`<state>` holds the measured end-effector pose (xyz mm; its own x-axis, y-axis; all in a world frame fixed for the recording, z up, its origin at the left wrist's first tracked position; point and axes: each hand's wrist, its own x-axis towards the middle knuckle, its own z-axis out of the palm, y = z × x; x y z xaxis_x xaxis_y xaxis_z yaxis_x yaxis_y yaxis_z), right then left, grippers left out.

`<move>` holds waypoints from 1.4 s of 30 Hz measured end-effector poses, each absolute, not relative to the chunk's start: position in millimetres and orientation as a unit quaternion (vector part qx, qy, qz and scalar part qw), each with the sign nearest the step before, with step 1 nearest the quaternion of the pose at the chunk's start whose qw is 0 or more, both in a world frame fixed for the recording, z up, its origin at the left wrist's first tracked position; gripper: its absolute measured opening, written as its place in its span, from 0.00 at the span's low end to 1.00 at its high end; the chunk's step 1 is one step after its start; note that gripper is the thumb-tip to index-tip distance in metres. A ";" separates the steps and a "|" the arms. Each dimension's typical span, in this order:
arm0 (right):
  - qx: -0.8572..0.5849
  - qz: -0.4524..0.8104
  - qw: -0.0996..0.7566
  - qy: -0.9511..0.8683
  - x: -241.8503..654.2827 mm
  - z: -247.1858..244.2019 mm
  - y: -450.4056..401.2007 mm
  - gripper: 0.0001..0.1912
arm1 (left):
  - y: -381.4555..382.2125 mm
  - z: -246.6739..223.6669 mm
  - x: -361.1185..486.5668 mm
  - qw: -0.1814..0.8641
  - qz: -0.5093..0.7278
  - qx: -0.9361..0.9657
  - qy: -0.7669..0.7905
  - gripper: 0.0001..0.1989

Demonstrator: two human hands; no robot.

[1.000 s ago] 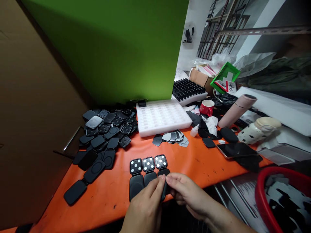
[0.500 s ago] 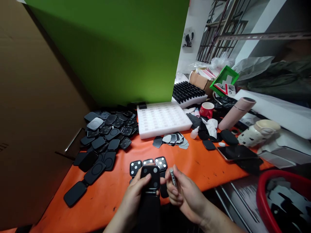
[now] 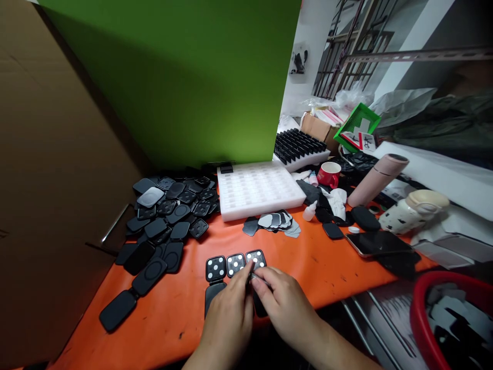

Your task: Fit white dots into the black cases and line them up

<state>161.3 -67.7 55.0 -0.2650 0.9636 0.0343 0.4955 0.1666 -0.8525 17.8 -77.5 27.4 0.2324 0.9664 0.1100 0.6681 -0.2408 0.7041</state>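
Observation:
My left hand is closed round a black hinged case, turned nearly edge-on and mostly hidden behind my fingers. Against it my right hand pinches a small grey ridged stick, largely covered by the fingertips. Both hands meet just above the table's front edge. Right behind them lie three opened black hinged cases in a row: the left case, the middle case and the right case. Their upper halves carry white round spots; their lower halves are partly hidden by my hands.
A heap of black cases covers the left of the orange table. Behind are a white foam tray and grey flat pieces. To the right stand a dropper bottle, red mug, phone and red bin.
My right hand has moved left to meet my left hand, bringing the grey stick to the case. My left hand has turned, so the case's spotted face no longer shows.

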 end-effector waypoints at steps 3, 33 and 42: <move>-0.524 0.362 0.307 -0.707 160.5 51.6 -66.9 0.11 | -76.5 31.2 20.0 0.195 0.201 0.769 0.575 0.23; -0.374 0.850 0.320 -0.187 162.0 38.7 -67.3 0.15 | -77.5 21.6 24.8 0.451 0.482 0.496 0.564 0.10; -0.326 0.900 0.274 0.094 178.3 44.3 -70.4 0.14 | -87.7 15.1 16.8 0.296 0.449 0.769 0.345 0.29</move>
